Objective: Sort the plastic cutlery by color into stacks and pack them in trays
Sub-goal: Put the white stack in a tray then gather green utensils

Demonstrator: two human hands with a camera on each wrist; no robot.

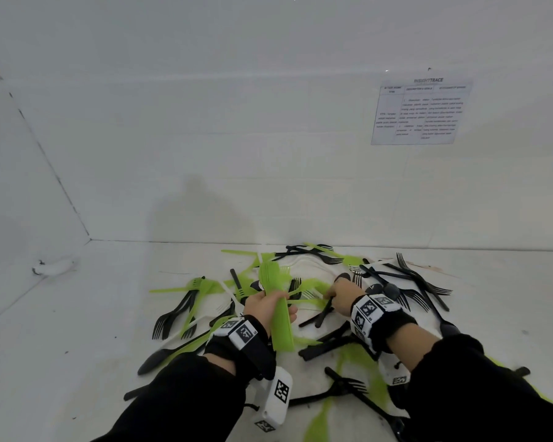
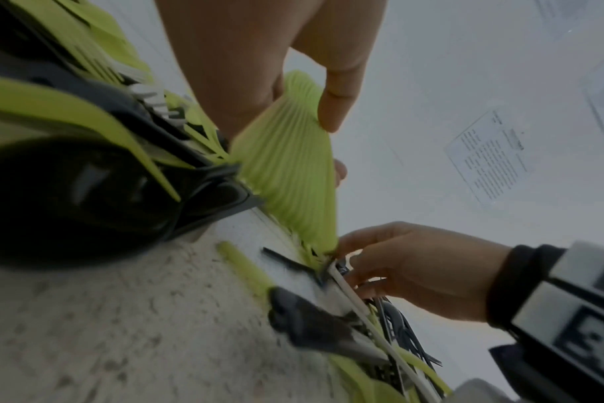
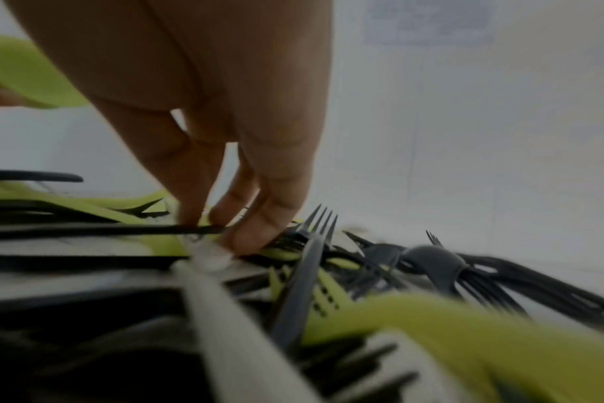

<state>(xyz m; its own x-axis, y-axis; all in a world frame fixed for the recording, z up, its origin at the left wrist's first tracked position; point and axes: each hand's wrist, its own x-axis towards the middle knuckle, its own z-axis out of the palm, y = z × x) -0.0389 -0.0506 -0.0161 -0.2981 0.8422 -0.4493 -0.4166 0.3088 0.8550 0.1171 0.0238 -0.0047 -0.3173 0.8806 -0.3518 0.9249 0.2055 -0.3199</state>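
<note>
Your left hand [image 1: 266, 305] grips the green stack [image 1: 276, 309] | right hand [image 1: 341, 295] pinches in the pile (piece unclear) | lift one green piece free, align handles.

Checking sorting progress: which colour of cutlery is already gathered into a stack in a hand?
The green: the left hand grips a stack of green cutlery. Black forks and white pieces lie loose in the pile; the right hand reaches into it.

left hand [image 1: 266, 306] gripping green stack [image 1: 276, 309]
</note>
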